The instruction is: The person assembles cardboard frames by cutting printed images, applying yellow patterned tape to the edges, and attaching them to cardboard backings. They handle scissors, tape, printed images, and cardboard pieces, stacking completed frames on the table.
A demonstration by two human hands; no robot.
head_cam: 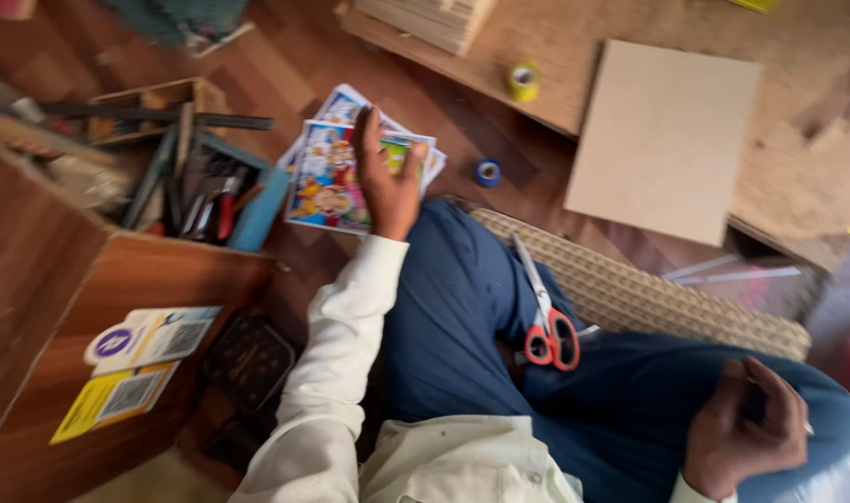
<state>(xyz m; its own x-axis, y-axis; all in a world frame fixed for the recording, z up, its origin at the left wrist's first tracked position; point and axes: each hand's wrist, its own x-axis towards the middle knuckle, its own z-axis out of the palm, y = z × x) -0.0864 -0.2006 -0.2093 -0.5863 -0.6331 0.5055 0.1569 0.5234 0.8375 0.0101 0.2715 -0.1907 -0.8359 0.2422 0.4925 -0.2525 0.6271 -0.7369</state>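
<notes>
Head view: left hand point(385, 177) is resting, fingers spread flat, on a stack of colourful prints point(337, 172) lying on the floor, long axis tilting away-right. Right hand point(746, 428) is curling shut by the knee; contents unclear. Red-handled scissors point(546, 312) are lying on the lap, blades pointing away. Yellow tape roll point(524, 81), blue roll point(487, 172), tan board point(662, 140) beyond; yellow and white labels point(136, 363) on the wooden box.

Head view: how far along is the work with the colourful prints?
Done: nothing looks finished. The plain board is bare, and the red-handled scissors lie unused on the person's leg. In hand: the left hand rests on the stack of colourful prints on the floor; the right hand sits on the knee, contents unclear. Left: tape rolls lie untouched.
</notes>
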